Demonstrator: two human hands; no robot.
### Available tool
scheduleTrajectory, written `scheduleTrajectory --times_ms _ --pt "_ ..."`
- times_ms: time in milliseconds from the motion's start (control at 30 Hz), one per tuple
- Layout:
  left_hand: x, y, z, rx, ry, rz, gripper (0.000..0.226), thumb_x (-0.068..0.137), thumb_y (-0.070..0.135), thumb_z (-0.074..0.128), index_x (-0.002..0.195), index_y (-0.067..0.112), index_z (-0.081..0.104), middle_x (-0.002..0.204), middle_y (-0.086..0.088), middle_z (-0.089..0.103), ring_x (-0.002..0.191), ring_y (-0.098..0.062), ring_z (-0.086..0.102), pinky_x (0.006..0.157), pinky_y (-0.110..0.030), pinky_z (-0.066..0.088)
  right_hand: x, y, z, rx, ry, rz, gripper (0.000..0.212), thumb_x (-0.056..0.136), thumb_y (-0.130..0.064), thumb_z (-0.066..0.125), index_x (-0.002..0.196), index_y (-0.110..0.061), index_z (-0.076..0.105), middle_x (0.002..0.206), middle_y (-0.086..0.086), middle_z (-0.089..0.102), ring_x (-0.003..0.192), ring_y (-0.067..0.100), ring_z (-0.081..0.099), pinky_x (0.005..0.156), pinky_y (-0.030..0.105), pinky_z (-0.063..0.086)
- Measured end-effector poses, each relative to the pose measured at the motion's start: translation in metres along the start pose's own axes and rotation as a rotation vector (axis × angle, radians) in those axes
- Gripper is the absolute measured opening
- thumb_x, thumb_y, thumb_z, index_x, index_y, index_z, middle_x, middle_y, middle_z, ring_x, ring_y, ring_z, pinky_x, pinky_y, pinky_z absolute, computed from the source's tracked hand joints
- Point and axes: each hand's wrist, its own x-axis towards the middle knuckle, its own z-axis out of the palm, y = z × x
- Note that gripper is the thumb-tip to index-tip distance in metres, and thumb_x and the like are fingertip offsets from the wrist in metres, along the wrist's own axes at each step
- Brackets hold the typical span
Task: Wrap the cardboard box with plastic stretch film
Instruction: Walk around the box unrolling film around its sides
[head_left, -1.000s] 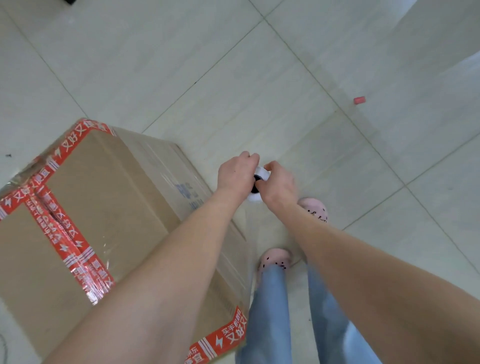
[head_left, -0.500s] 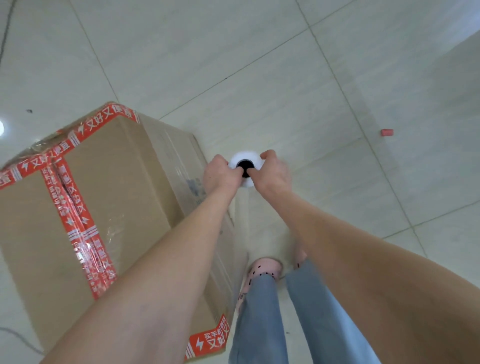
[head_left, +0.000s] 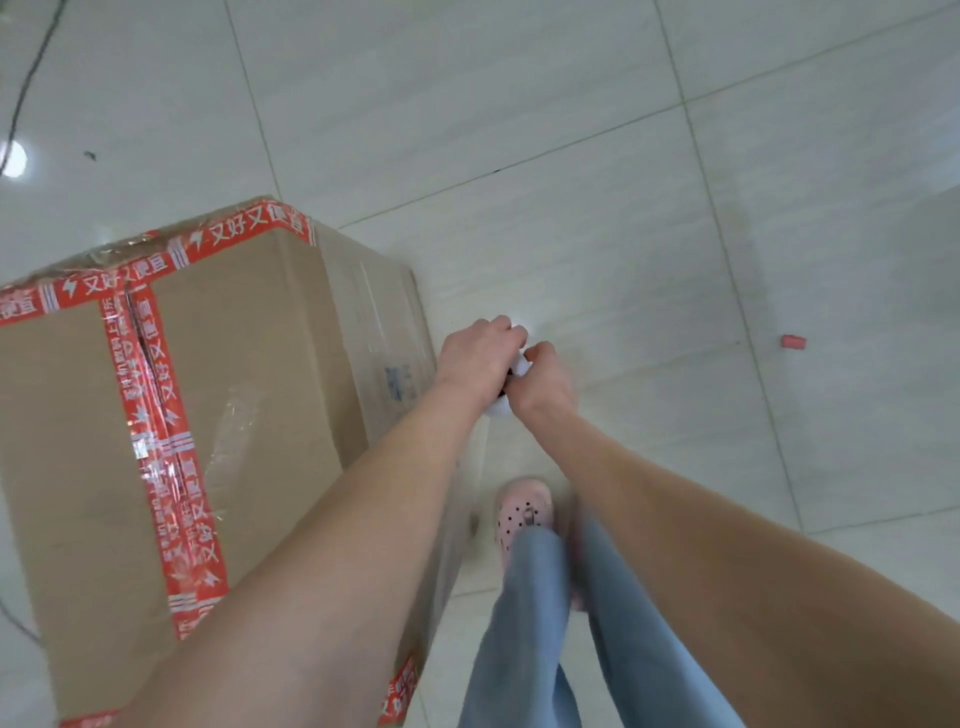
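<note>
A large cardboard box (head_left: 249, 395) with red printed tape stands on the tiled floor at the left. Clear film glints on its top and right side. My left hand (head_left: 478, 358) and my right hand (head_left: 545, 376) grip the top end of a white stretch film roll (head_left: 519, 364), held upright just right of the box. The hands hide most of the roll. A faint sheet of film hangs below the hands beside the box's right face.
My legs in blue jeans and a pink perforated shoe (head_left: 522, 512) are below the hands. A small red scrap (head_left: 793, 341) lies on the floor at the right. A dark cable (head_left: 26, 88) runs along the upper left.
The view has swung so the box sits more to the left. My hands with the roll moved along the box's right side and now cover the roll's top opening. A foot stepped forward.
</note>
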Motion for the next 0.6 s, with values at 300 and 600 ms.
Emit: scheduleTrajectory --times_ms 300,600 --pt "0.021 -0.034 -0.017 -0.185 0.016 -0.16 0.019 0.083 0.012 0.05 0.1 0.011 0.057 0.101 -0.009 0.058 0.092 -0.031 0.058 0.065 -0.032 0.039 0.016 -0.043 -0.007 -0.146 0.036 -0.04 0.027 0.08 -0.017 0.057 0.107 -0.019 0.054 0.091 0.0 0.059 0.09 0.024 0.058 0.066 0.029 0.041" --pt "0.031 -0.068 -0.028 -0.712 0.108 -0.666 0.019 0.078 0.027 0.059 0.086 0.01 0.054 0.085 -0.004 0.059 0.083 -0.027 0.057 0.06 -0.028 0.035 0.037 -0.09 -0.005 -0.103 0.041 -0.06 0.041 0.085 -0.022 0.055 0.125 -0.018 0.044 0.114 0.005 0.057 0.087 0.023 0.054 0.066 0.03 0.039"
